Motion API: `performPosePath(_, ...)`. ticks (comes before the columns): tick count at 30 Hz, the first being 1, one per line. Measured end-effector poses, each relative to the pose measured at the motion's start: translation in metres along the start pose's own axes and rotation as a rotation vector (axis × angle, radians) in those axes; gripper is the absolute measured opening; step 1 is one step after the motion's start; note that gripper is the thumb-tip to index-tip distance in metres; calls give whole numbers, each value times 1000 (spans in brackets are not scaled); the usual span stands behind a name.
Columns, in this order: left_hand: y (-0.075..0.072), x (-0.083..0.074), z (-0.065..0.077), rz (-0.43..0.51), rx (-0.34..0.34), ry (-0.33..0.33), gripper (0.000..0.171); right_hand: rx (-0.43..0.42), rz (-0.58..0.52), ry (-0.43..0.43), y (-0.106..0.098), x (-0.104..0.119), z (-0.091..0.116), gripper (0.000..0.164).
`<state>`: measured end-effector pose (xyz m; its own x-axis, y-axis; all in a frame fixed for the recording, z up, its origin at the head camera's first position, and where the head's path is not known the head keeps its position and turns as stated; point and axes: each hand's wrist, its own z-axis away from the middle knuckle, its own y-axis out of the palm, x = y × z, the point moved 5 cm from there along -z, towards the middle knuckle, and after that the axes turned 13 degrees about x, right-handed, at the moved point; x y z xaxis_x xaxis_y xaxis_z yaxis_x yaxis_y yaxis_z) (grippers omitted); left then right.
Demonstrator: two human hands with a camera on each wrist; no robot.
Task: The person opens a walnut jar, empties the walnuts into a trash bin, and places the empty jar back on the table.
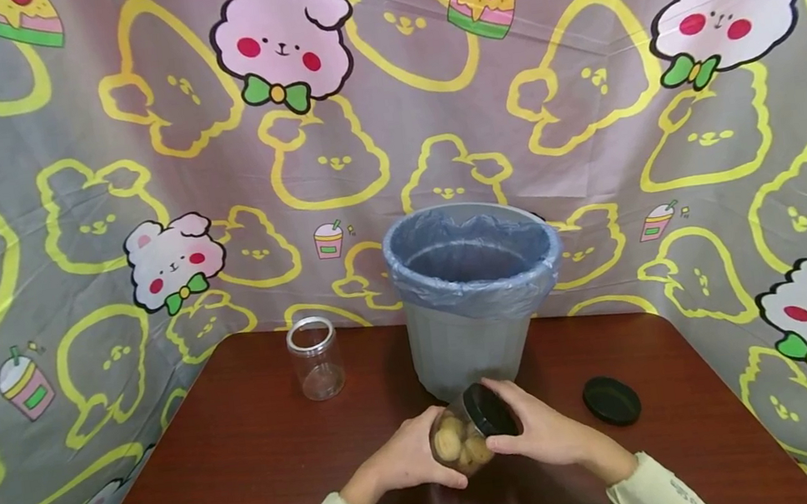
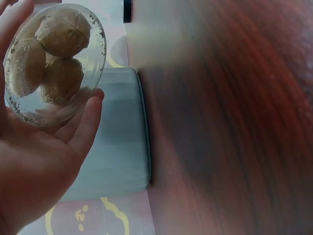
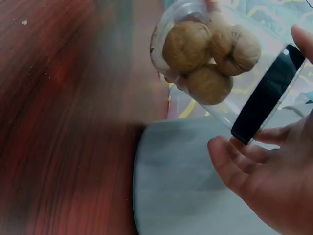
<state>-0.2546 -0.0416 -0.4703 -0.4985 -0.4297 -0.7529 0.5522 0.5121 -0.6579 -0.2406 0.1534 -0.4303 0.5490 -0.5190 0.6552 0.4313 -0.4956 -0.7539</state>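
Observation:
A clear jar (image 1: 461, 445) with walnuts (image 3: 190, 49) inside is held tilted above the table, in front of the bin. My left hand (image 1: 404, 458) grips the jar's body near its base, thumb on the near side. On the jar's upper right end sits a black lid (image 1: 488, 411), which my right hand (image 1: 546, 429) holds between thumb and fingers. Through the jar's round base (image 2: 56, 63), the left wrist view shows three walnuts.
A grey bin (image 1: 471, 344) lined with a blue bag (image 1: 485, 297) stands at the back of the brown table (image 1: 248, 464). Left of it is an open clear jar (image 1: 317, 363) without a lid. To the right lies another black lid (image 1: 611, 400). Patterned cloth (image 1: 333, 168) hangs around the table.

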Motion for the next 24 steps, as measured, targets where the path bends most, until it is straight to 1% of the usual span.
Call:
performPosePath(3,-1,0,1,0,-6,-7,82,-37,13,-5,0,0,-1,73)
performPosePath(6,0,1,1,-8,-11,-7,82,-50,12,-29,0,1,-2,73)
performPosePath(12,1,3,2,8,8,10,80,-38,28,-83,-1,3,-2,78)
performPosePath(19,0,0,2,19,23,18,79,-37,23,-148,-3,7,-1,78)
performPosePath(24,0,1,3,31,41,31,77,-15,24,-191,-3,8,-1,80)
